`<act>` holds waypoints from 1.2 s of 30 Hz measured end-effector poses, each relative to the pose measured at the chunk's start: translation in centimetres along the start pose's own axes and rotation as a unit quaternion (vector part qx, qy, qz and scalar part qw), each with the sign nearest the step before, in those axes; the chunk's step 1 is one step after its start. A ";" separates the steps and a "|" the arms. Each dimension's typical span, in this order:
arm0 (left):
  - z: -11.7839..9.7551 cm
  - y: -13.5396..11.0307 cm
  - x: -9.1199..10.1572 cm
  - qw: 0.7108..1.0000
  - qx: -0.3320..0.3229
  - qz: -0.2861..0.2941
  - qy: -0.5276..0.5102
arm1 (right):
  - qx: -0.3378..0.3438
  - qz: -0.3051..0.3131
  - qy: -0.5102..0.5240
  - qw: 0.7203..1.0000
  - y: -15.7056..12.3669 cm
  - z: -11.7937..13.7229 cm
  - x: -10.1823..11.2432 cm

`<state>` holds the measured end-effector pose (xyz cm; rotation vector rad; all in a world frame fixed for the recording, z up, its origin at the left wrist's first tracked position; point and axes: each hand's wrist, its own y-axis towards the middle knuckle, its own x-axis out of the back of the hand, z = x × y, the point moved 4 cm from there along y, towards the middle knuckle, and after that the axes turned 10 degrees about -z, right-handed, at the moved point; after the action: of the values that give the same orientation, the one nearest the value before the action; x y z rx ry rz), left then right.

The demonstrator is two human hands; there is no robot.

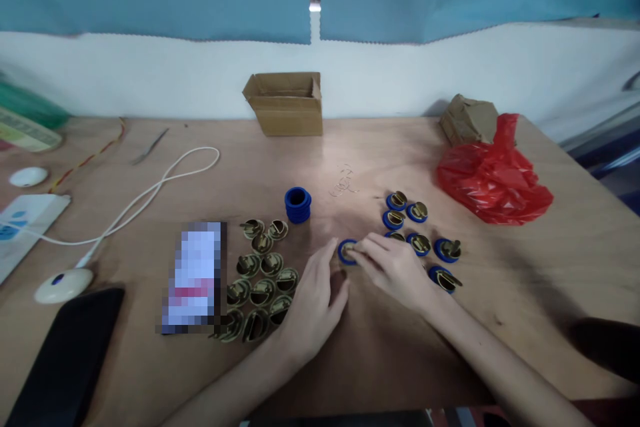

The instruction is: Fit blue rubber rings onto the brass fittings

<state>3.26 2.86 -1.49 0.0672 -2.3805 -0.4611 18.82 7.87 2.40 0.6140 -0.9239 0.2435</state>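
Observation:
Both hands meet at a small brass part wearing a blue ring (346, 251) near the table's middle. My right hand (395, 270) pinches it with fingertips pressed together. My left hand (313, 307) lies beside it, fingers together, its fingertips touching the part's left side. A cluster of bare brass parts (260, 277) sits just left of my left hand. Several brass parts with blue rings (417, 233) lie behind and to the right of my right hand. A stack of blue rings (298, 205) stands behind the hands.
An open cardboard box (286, 103) stands at the back. A red plastic bag (493, 177) and brown packet (469, 120) lie at right. A white cable (150, 193), a white mouse-like device (63, 285), a black phone (65, 353) and a blurred card (195, 277) lie left.

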 end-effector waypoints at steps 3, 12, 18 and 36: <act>-0.1 0.0 0.0 0.999 -0.010 0.015 0.028 | -0.095 -0.117 -0.033 0.988 0.5 -1.9 2.1; -0.4 -0.5 -0.9 0.989 -0.092 0.054 0.105 | -0.255 -0.108 -0.299 0.913 0.6 -7.3 10.7; -0.3 -0.5 -1.1 0.986 -0.106 0.047 0.119 | -0.334 -0.032 -0.385 0.860 -0.5 -9.1 11.4; -0.9 -0.4 -0.7 0.970 -0.170 0.031 0.174 | -0.132 -0.098 -0.335 0.928 1.4 -6.6 7.4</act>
<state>4.36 2.34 -1.39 -0.0766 -1.9293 -0.7553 26.99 12.43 5.95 0.5366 -1.5119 -0.2930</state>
